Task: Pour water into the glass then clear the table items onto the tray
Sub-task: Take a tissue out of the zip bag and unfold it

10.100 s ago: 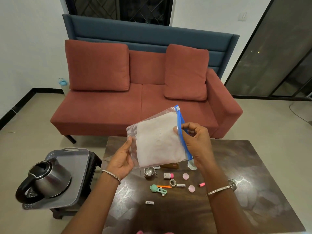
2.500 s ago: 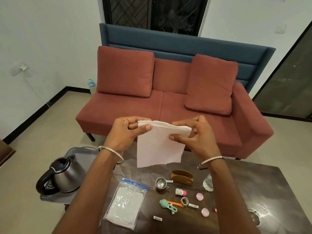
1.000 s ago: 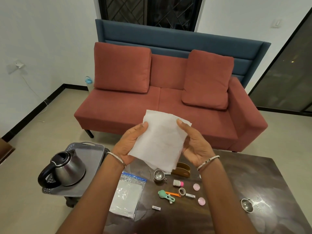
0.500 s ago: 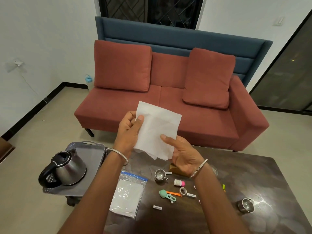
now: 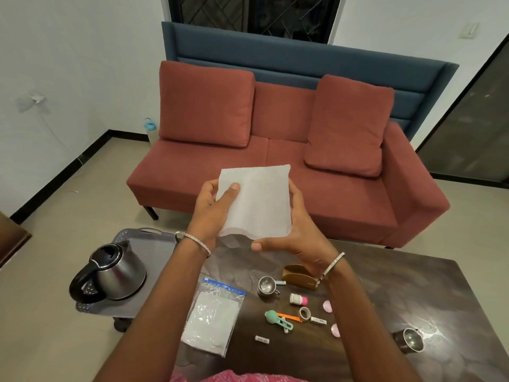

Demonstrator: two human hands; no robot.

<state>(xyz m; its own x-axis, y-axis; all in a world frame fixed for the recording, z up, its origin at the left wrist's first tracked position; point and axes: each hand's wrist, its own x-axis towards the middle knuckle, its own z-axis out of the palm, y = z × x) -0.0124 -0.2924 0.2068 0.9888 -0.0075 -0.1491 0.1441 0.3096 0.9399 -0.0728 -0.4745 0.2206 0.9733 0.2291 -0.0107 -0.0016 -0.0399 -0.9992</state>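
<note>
**A:** Head view, held items?

**B:** One white paper napkin (image 5: 257, 201), folded flat, raised above the far edge of the dark wooden table (image 5: 413, 293). The left hand (image 5: 212, 210) grips its left edge, thumb pressed on the front face. The right hand (image 5: 298, 238) cups its right edge and lower corner, fingers behind, thumb extended beneath.

**A:** Containers on the table?

**B:** One clear zip bag (image 5: 213, 317) with a blue seal strip, lying flat near the table's left edge; contents: a stack of white napkins. One small steel cup (image 5: 266, 285) with a handle, upright, at centre; whether it holds liquid cannot be told. A second steel cup (image 5: 409, 339), upright, well apart at the right; contents likewise unclear. One brown napkin holder (image 5: 298, 277), partly behind the right wrist, slot showing nothing inside. One small white bottle with a pink cap (image 5: 298, 299), lying on its side.

**A:** Loose items?

**B:** A green clip (image 5: 278, 321) touching an orange strip, a tape roll (image 5: 304, 313), two pink discs (image 5: 327, 305), and small white labels, clustered at centre.

**A:** The tray?

**B:** A grey tray (image 5: 154, 245) on a low stand left of the table, near its corner. It holds one steel kettle (image 5: 113, 272) with a black handle, lid shut. No glass tumbler can be made out.
</note>
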